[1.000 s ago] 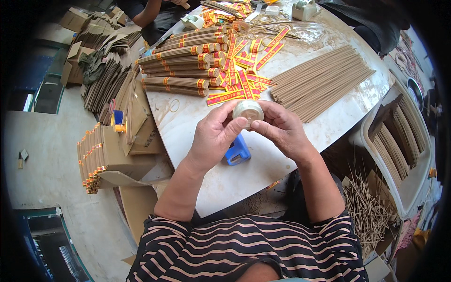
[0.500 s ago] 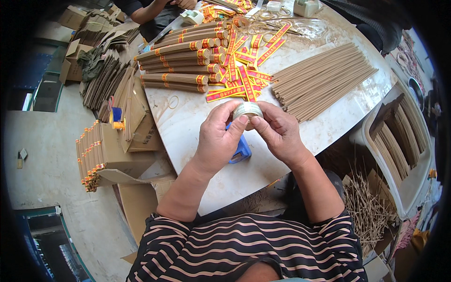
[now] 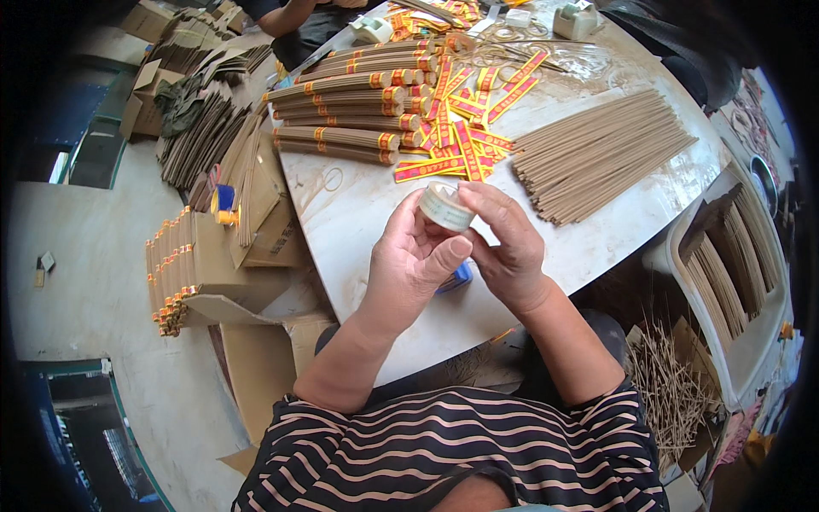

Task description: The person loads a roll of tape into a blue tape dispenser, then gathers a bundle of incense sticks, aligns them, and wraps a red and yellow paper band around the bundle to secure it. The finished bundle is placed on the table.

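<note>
Both my hands hold a roll of clear tape [image 3: 445, 210] above the near part of the white table [image 3: 363, 256]. My left hand [image 3: 409, 256] cups the roll from its left side and below. With its fingertips, my right hand [image 3: 510, 243] grips the roll's right edge. A blue tape dispenser [image 3: 459, 278] lies under my hands, mostly hidden by them. Just beyond the roll are scattered red and yellow paper labels [image 3: 465, 154]. Bundled incense sticks [image 3: 341, 128] with the same bands are stacked to their left. Loose brown incense sticks [image 3: 606, 158] spread over the table at right.
A white plastic tub [image 3: 725, 341] of sticks stands at right, above broken sticks [image 3: 670, 392]. Cardboard boxes [image 3: 264, 341] and more banded bundles [image 3: 171, 273] are at left. Another person's arm [image 3: 290, 17] shows at the far side. A rubber band [image 3: 333, 178] lies on the table.
The tape roll has tilted and turned in my hands, showing more of its outer side and hollow core. My right fingers have shifted onto its upper right edge. The view has moved slightly.
</note>
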Demonstrator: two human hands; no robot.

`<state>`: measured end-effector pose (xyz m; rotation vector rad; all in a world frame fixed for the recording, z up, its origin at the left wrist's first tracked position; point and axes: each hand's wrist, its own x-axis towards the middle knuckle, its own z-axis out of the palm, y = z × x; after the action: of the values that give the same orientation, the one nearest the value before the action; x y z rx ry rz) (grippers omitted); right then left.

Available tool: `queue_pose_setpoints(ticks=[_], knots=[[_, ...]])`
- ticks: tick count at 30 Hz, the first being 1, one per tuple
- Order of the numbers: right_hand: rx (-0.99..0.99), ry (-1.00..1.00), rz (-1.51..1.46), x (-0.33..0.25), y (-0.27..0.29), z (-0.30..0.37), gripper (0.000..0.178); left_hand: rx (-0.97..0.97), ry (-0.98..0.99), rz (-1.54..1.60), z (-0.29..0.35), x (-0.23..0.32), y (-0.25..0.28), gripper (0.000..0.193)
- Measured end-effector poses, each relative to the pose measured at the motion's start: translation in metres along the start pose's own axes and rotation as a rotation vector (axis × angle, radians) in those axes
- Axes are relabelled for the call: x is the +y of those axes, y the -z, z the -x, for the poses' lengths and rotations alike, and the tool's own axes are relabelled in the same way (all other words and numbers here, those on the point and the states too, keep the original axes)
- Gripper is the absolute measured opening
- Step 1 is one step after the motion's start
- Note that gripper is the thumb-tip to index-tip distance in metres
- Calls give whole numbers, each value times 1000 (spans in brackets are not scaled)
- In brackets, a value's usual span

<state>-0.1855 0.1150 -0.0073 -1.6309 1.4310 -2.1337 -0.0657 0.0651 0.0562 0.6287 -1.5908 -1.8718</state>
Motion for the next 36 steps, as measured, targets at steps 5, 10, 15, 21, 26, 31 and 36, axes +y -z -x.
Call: queue_pose_setpoints(ticks=[5,10,15,21,26,31,36], knots=[[-160,28,-123,-5,-12,6,50,133,0,-194,10,1,24,62],[-162,-357,-141,10,3,9,53,11,-49,-807,17,-15,81,61],[-222,-530,-84,14,1,14,40,-67,-154,-1188,13,-20,80,60],[-332,-640,-95,14,1,14,35,-71,-139,-1175,8,-23,69,57],[-409,-695,-86,14,1,12,33,-67,-32,-1185,8,-19,63,59],[-437,-654,-102,19,-1,15,30,-74,-46,-1237,7,-22,63,59],[-435,-649,-89,20,-1,17,29,-60,-67,-1244,7,-34,65,60]])
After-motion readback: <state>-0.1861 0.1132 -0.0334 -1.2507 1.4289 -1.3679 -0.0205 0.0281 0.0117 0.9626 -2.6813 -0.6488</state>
